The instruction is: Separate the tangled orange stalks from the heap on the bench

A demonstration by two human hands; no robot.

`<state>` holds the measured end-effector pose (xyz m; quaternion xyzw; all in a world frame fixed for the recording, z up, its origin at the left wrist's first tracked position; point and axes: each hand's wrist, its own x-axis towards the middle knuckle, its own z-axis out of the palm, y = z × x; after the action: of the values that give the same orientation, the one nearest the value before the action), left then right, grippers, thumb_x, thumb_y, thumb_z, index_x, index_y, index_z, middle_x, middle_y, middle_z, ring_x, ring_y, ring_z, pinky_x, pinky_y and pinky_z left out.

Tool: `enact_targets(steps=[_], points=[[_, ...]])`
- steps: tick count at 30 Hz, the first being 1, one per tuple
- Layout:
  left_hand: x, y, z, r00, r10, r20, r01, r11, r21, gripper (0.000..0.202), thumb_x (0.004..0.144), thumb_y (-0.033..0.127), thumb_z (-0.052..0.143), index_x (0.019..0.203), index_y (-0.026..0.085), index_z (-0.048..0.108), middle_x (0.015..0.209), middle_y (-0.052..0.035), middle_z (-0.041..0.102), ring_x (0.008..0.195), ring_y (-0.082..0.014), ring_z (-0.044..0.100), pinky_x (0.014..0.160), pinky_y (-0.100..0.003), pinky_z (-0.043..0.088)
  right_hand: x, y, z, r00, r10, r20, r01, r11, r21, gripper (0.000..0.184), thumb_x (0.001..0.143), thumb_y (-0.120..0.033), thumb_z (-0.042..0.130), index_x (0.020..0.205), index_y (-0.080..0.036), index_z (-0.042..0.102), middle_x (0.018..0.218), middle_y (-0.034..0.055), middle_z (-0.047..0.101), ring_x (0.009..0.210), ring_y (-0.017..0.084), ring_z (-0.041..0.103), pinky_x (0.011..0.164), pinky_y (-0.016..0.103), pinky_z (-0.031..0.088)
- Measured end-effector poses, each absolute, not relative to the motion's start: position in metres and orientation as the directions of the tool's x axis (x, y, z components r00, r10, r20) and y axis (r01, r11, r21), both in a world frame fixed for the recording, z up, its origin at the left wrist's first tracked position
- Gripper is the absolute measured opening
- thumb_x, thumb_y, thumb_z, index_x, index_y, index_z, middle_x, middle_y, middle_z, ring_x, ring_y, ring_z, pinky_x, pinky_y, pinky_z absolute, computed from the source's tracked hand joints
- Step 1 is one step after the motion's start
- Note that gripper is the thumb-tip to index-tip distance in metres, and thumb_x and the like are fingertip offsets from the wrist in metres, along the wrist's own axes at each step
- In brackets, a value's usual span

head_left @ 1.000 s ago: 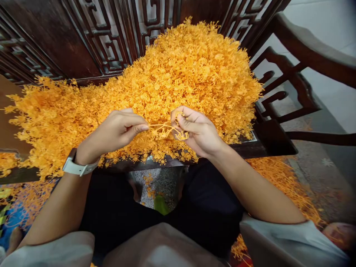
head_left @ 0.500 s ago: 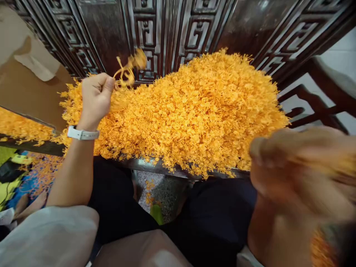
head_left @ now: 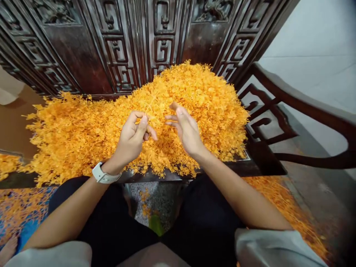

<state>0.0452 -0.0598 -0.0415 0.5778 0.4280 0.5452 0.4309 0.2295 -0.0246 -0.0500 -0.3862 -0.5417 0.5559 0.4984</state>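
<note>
A large heap of orange, flower-like plastic pieces (head_left: 91, 133) lies on a dark wooden bench seat in front of me. Over its middle, my left hand (head_left: 132, 135), wearing a white watch band, pinches thumb against forefinger. A thin orange strand seems to pass between these fingertips, hard to separate from the heap behind. My right hand (head_left: 187, 129) hovers a short way to the right, its fingers stretched out and apart, with nothing visible in them. Both hands are above the front part of the heap.
The bench's carved wooden back (head_left: 136, 44) rises behind the heap, and its curved armrest (head_left: 306, 107) stands at the right. At the left is a brown cardboard piece (head_left: 16, 122). Loose orange stems (head_left: 283, 207) cover the floor at right; another person's foot (head_left: 9, 248) shows lower left.
My left hand has come down and right from above the heap's left end. My right hand has swung in from the far right and spread its fingers. The view has shifted right.
</note>
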Motion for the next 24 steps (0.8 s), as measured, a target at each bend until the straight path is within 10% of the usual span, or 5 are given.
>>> enact_targets(steps=[4, 10, 14, 24], points=[[0.063, -0.073, -0.057, 0.137, 0.979, 0.150, -0.002, -0.151, 0.989, 0.029, 0.106, 0.054, 0.062, 0.106, 0.027, 0.051, 0.067, 0.0034, 0.061, 0.056, -0.0138, 0.056, 0.054, -0.028, 0.043, 0.209, -0.045, -0.054, -0.188, 0.982, 0.000, -0.248, -0.048, -0.968, 0.063, 0.094, -0.083, 0.054, 0.123, -0.028, 0.066, 0.123, 0.0107, 0.067, 0.107, 0.023, 0.063, 0.082, 0.035, 0.059], [0.076, -0.085, -0.064, 0.365, 0.925, 0.105, 0.154, -0.172, 0.973, 0.028, 0.109, 0.048, 0.058, 0.093, 0.025, 0.056, 0.075, 0.0003, 0.056, 0.066, -0.0156, 0.052, 0.062, -0.033, 0.042, 0.213, -0.037, -0.061, -0.004, 1.000, 0.011, -0.206, 0.010, -0.979, 0.052, 0.096, -0.076, 0.059, 0.084, -0.026, 0.052, 0.083, 0.0015, 0.047, 0.076, 0.018, 0.045, 0.072, 0.034, 0.046], [0.079, -0.085, -0.063, 0.346, 0.931, 0.113, 0.149, -0.173, 0.974, 0.045, 0.106, 0.054, 0.061, 0.076, 0.022, 0.051, 0.070, 0.0005, 0.051, 0.063, -0.0146, 0.045, 0.059, -0.032, 0.036, 0.217, -0.035, -0.064, -0.174, 0.980, 0.099, -0.153, 0.072, -0.985, 0.057, 0.096, -0.073, 0.064, 0.074, -0.024, 0.045, 0.071, -0.0026, 0.038, 0.066, 0.014, 0.035, 0.061, 0.031, 0.037], [0.072, -0.090, -0.050, 0.418, 0.909, -0.005, -0.358, 0.169, 0.918, 0.062, 0.103, 0.054, 0.066, 0.059, 0.016, 0.042, 0.059, 0.0031, 0.033, 0.055, -0.0090, 0.030, 0.056, -0.027, 0.026, 0.232, -0.040, -0.039, -0.523, 0.852, -0.038, -0.355, -0.258, -0.899, 0.061, 0.088, -0.073, 0.075, 0.069, -0.025, 0.042, 0.050, -0.0118, 0.033, 0.037, 0.004, 0.022, 0.038, 0.025, 0.016]])
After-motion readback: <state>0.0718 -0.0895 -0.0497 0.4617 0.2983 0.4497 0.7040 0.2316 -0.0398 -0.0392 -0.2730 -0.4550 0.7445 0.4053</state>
